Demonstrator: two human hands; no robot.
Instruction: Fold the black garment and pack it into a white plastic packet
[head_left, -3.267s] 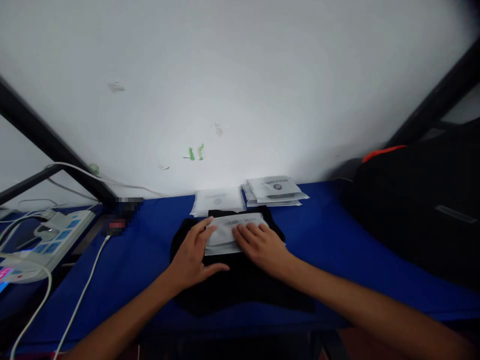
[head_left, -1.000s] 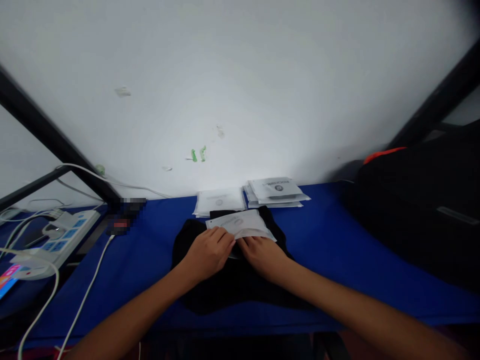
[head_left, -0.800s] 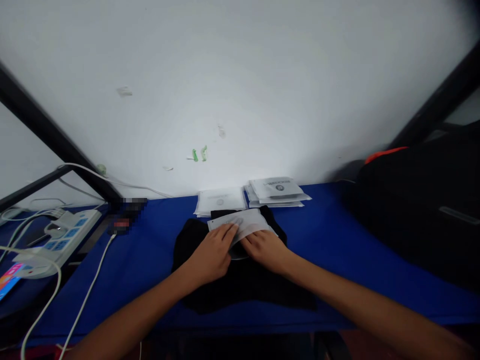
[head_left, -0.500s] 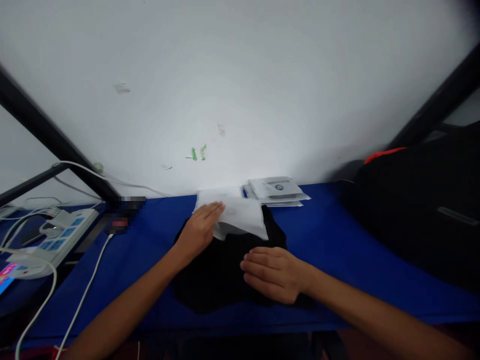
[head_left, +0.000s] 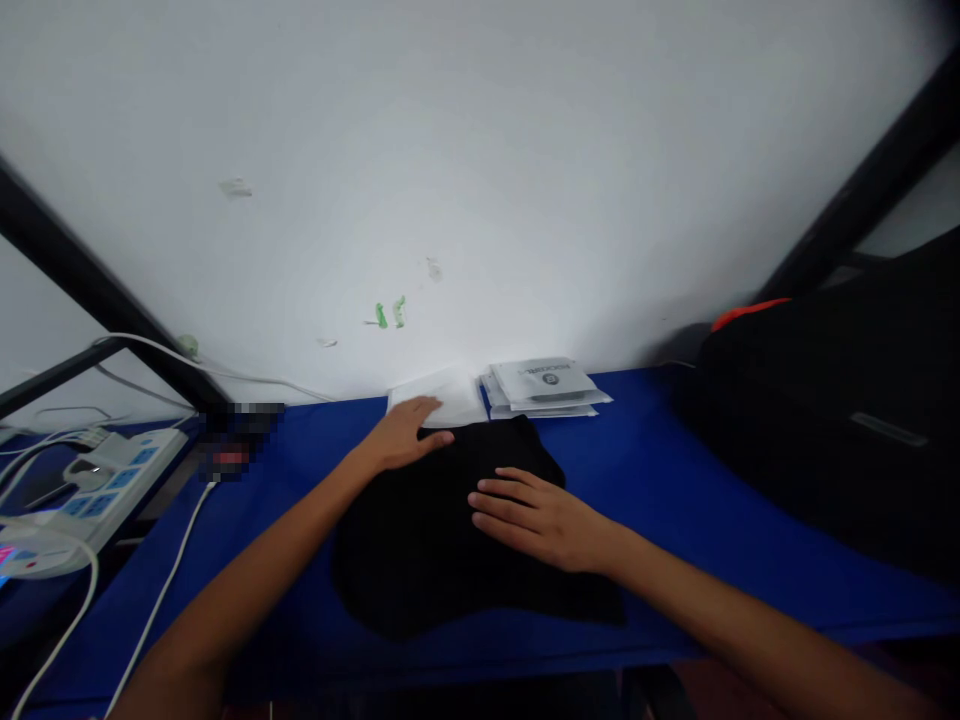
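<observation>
A black cloth [head_left: 450,560] lies spread over the blue tabletop in front of me. My left hand [head_left: 405,432] is open at the cloth's upper left edge, its fingertips over the near part of a white plastic bag [head_left: 454,392] by the wall. My right hand [head_left: 536,515] rests on the cloth's right side, fingers stretched out and holding nothing. Just right of the white bag, several flat printed bags [head_left: 551,382] lie stacked against the wall.
A large black bag [head_left: 817,430] with an orange edge fills the right side. At the left are a white power strip [head_left: 112,495], loose cables and a pixelated dark item [head_left: 240,435]. Black frame bars slant at both sides.
The white bag has gone from over the cloth to the other white bag by the wall. My left hand has spread its fingers. My right hand has moved slightly up, and more cloth shows.
</observation>
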